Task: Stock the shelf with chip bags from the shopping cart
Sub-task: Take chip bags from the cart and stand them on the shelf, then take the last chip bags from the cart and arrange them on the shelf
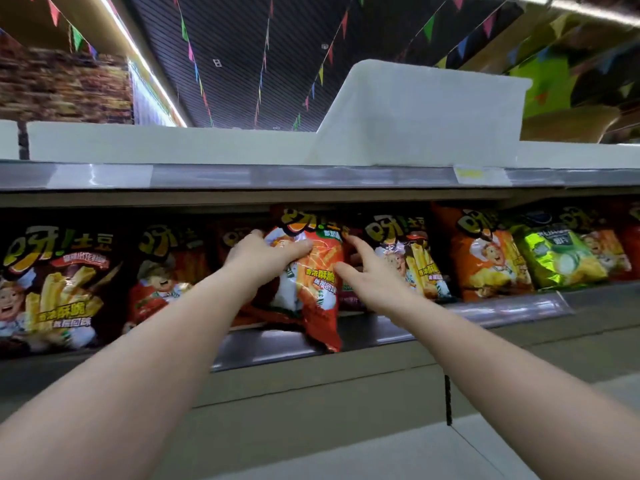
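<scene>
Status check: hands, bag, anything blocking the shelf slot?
Left hand holds red chip bag. Right hand open beside it. Bag corner overhangs shelf edge; neighbouring bags crowd.

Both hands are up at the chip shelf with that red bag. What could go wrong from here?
1. The red bag hangs over the shelf edge at its lower corner; only the left hand holds it, so it may slide off if released.
2. The right hand is open beside it, close to the neighbouring bag, and could knock it askew.
3. Pushing hard might crush the chips.
</scene>
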{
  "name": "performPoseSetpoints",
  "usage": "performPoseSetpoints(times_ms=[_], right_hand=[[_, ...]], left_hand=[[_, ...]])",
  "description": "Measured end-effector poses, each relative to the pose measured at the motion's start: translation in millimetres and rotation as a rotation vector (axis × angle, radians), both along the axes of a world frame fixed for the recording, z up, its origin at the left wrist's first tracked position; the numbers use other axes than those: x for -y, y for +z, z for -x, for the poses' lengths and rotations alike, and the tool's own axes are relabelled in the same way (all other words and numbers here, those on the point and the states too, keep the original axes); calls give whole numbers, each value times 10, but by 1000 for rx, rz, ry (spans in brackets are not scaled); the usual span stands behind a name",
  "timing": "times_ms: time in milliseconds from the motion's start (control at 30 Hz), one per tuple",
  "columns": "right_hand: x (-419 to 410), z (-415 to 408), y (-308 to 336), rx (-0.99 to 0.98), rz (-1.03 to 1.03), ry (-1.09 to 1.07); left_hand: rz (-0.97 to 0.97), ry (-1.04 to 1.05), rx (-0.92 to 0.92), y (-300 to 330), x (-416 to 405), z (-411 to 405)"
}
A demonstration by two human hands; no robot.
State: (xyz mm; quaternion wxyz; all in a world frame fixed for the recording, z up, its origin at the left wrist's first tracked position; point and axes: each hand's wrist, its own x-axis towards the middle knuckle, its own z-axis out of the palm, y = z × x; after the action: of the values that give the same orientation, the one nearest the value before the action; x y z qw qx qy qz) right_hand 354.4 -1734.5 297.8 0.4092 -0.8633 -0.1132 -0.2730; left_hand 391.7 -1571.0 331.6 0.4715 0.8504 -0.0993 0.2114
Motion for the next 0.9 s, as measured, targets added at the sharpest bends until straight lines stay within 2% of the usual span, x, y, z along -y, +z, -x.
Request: performPoseSetpoints(times_ms=[67, 167, 233, 300, 500, 633, 733, 833, 900], right_hand=[[11, -76, -15, 45, 40, -75], [88, -193, 7, 142, 425, -453], [149, -253, 4, 62, 527, -507], [207, -314, -48, -16, 541, -467], [346, -403, -241, 29, 668, -524], [399, -368, -242, 138, 573, -505], [442, -371, -259, 120, 517, -534], [439, -387, -308, 59, 561, -537], [440, -372, -290, 19, 602, -539]], left_hand=[[95, 61, 37, -119, 202, -57], [189, 126, 56, -291, 412, -170], [187, 153, 66, -356, 490, -253], [127, 199, 60, -382, 555, -312], [-94, 233, 24, -442, 641, -277], [-109, 331, 169, -469, 600, -180], [-201, 255, 299, -525, 611, -125], [-389, 151, 227, -537, 623, -150], [-419, 122, 185, -509, 614, -163]])
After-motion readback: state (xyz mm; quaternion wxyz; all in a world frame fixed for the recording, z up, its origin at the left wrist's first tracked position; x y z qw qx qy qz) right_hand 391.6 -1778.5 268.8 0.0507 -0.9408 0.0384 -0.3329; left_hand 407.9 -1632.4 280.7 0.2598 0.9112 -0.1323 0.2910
